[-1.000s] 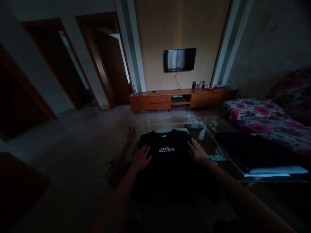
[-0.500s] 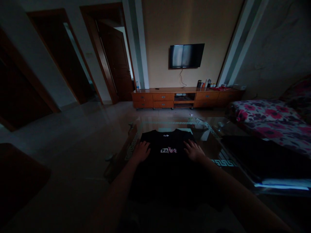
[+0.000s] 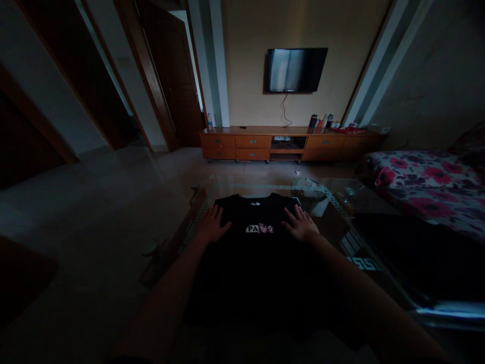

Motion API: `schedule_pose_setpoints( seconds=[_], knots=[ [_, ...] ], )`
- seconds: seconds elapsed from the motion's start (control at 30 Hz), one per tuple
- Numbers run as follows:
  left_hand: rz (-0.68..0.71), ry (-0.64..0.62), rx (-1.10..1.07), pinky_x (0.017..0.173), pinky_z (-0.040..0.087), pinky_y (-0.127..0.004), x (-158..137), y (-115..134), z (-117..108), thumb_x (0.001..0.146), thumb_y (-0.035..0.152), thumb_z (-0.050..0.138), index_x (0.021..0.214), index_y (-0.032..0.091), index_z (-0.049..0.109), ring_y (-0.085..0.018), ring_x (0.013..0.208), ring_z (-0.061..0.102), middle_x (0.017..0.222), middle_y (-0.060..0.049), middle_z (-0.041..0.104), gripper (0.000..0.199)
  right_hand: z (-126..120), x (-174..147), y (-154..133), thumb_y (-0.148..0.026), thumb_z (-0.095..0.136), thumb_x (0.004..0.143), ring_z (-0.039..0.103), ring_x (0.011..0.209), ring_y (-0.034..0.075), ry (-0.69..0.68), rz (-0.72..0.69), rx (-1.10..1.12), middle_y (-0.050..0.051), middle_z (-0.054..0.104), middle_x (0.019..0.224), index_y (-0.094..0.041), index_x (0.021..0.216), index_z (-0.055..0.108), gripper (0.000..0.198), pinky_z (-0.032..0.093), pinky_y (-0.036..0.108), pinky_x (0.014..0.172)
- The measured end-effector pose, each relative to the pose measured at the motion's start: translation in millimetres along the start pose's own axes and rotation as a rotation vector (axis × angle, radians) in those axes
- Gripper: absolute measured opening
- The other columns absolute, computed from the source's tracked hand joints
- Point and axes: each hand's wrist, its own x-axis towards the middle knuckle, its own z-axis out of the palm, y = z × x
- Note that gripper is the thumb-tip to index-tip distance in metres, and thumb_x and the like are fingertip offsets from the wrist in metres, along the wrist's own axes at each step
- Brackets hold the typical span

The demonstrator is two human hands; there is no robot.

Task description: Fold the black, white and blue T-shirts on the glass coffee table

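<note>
Both hands now sit slightly farther up toward the shoulder edges than in the previous frame, and the camera view has shifted, so that the wall-mounted television appears higher. Left hand: released, palm down, fingers spread, resting on the black shirt near its left shoulder. Right hand: released, palm down, fingers spread, resting near the right shoulder. Neither hand grips the fabric.

Position of the black shirt: laid flat on the glass-topped table, directly before the person, neckline directed away. Printed lettering with a pink figure faces upward between the two hands. The lower portion of the garment is too dark to resolve its near edge.

Surroundings: a patterned border runs along the glass. Dark cloth lies to the right of the shirt, with a pale layer at its near edge. Beyond the table stands a wooden cabinet, carrying a clear bottle at its left end and a group of containers toward its right. Floral fabric covers the seat at right.
</note>
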Motion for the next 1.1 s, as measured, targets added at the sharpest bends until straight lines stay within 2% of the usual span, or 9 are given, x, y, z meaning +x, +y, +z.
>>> schedule_pose_setpoints(
  seconds=[0.33,0.43,0.53,0.6,0.67,0.8,0.87,0.97,1.1],
  knots=[
    [-0.006,-0.074,-0.008,0.123,0.016,-0.050,85,-3,22,0.093,0.072,0.035,0.156,0.012,0.033,-0.034,0.154,0.020,0.167,-0.018,0.022,0.087,6,75,30,-0.074,0.026,0.096,0.006,0.156,0.031,-0.023,0.009,0.034,0.005,0.001,0.171,-0.031,0.162,0.021,0.079,0.013,0.046,0.124],
    [0.015,0.018,-0.015,0.121,0.020,-0.049,103,1,25,0.091,0.071,0.045,0.149,0.015,0.046,-0.035,0.149,0.029,0.161,-0.017,0.034,0.080,6,89,37,-0.071,0.026,0.097,0.009,0.156,0.032,0.012,0.015,0.043,0.004,0.005,0.171,-0.031,0.161,0.025,0.076,0.014,0.047,0.124],
    [0.128,0.141,-0.021,0.113,0.033,-0.045,109,7,22,0.094,0.060,0.051,0.125,0.019,0.065,-0.032,0.133,0.047,0.139,-0.015,0.057,0.054,1,90,35,-0.067,0.031,0.098,0.020,0.152,0.035,0.092,0.037,0.036,0.008,0.018,0.168,-0.028,0.157,0.036,0.071,0.021,0.049,0.120],
    [0.184,0.134,-0.015,0.102,0.042,-0.040,108,13,19,0.099,0.051,0.048,0.108,0.020,0.069,-0.027,0.115,0.057,0.116,-0.013,0.065,0.038,-5,84,31,-0.061,0.035,0.098,0.033,0.143,0.037,0.151,0.067,0.012,0.015,0.034,0.159,-0.022,0.149,0.047,0.065,0.028,0.050,0.114],
    [0.175,0.090,-0.002,0.092,0.046,-0.035,104,20,15,0.103,0.044,0.043,0.099,0.019,0.068,-0.024,0.102,0.061,0.102,-0.010,0.066,0.035,-13,75,26,-0.052,0.034,0.101,0.044,0.131,0.037,0.193,0.098,-0.020,0.019,0.049,0.144,-0.016,0.135,0.057,0.055,0.035,0.048,0.107],
    [0.130,0.092,0.021,0.090,0.048,-0.034,88,28,5,0.105,0.041,0.037,0.101,0.018,0.068,-0.023,0.100,0.062,0.102,-0.011,0.066,0.039,-26,53,19,-0.040,0.031,0.102,0.055,0.115,0.031,0.162,0.125,-0.055,0.019,0.061,0.122,-0.015,0.119,0.063,0.044,0.042,0.040,0.096],
    [0.140,0.100,0.001,0.096,0.047,-0.036,74,28,-1,0.105,0.042,0.034,0.107,0.016,0.069,-0.024,0.105,0.062,0.108,-0.013,0.066,0.043,-32,40,18,-0.043,0.033,0.102,0.054,0.116,0.030,0.130,0.089,-0.062,0.018,0.060,0.124,-0.015,0.123,0.061,0.045,0.042,0.039,0.096],
    [0.198,0.018,-0.062,0.108,0.040,-0.038,44,23,-8,0.105,0.045,0.032,0.129,0.015,0.064,-0.026,0.124,0.057,0.133,-0.015,0.061,0.050,-40,15,21,-0.051,0.032,0.102,0.051,0.125,0.031,0.047,0.001,-0.036,0.016,0.056,0.138,-0.016,0.136,0.056,0.054,0.039,0.041,0.103],
    [0.156,-0.121,-0.087,0.121,0.024,-0.042,-2,20,-19,0.102,0.056,0.028,0.149,0.011,0.047,-0.030,0.150,0.031,0.160,-0.016,0.039,0.067,-55,-29,29,-0.055,0.032,0.102,0.039,0.141,0.032,-0.055,-0.043,0.032,0.013,0.031,0.163,-0.019,0.152,0.041,0.063,0.034,0.044,0.111]
  ],
)
